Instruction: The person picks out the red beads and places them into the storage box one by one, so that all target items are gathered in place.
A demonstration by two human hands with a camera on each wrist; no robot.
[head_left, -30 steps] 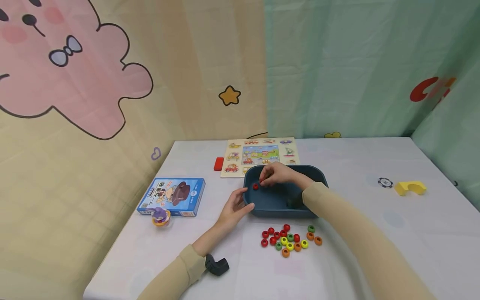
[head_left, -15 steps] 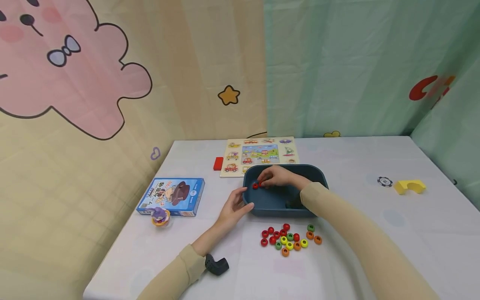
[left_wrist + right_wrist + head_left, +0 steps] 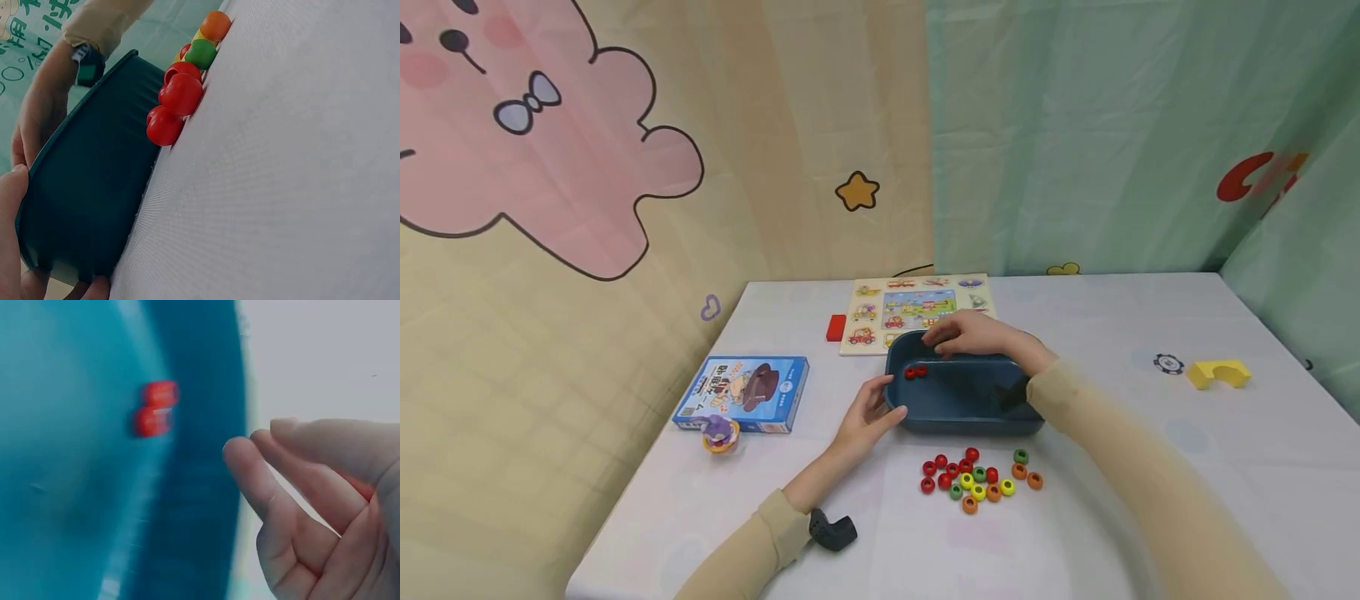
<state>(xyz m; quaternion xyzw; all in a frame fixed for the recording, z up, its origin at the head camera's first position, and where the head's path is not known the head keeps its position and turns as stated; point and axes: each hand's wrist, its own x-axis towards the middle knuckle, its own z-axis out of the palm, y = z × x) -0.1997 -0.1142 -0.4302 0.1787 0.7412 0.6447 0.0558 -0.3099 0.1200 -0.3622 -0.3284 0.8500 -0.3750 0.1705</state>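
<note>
A dark blue tray (image 3: 970, 417) stands mid-table with two red beads (image 3: 915, 372) side by side in its left end. My left hand (image 3: 868, 417) grips that end; the left wrist view shows the thumb (image 3: 12, 187) over the rim and fingertips (image 3: 97, 287) low on the wall. My right hand (image 3: 977, 333) hovers over the tray's far rim, fingers loosely bent, fingertips apart from both beads. In the right wrist view a small reddish patch shows deep between thumb and fingers; I cannot tell what it is. Several loose red, green, yellow and orange beads (image 3: 966, 481) lie before the tray.
Behind the tray lies a picture puzzle board (image 3: 861, 312), with a red block (image 3: 836, 327) beside it. A blue box (image 3: 745, 392) and a purple figurine (image 3: 720, 431) are at left. A yellow arch block (image 3: 1219, 374) and a round chip (image 3: 1168, 364) are at right.
My right hand has let go of a second red bead beside the first in the tray, then lifted up and back toward the far rim. The left hand has stayed put.
</note>
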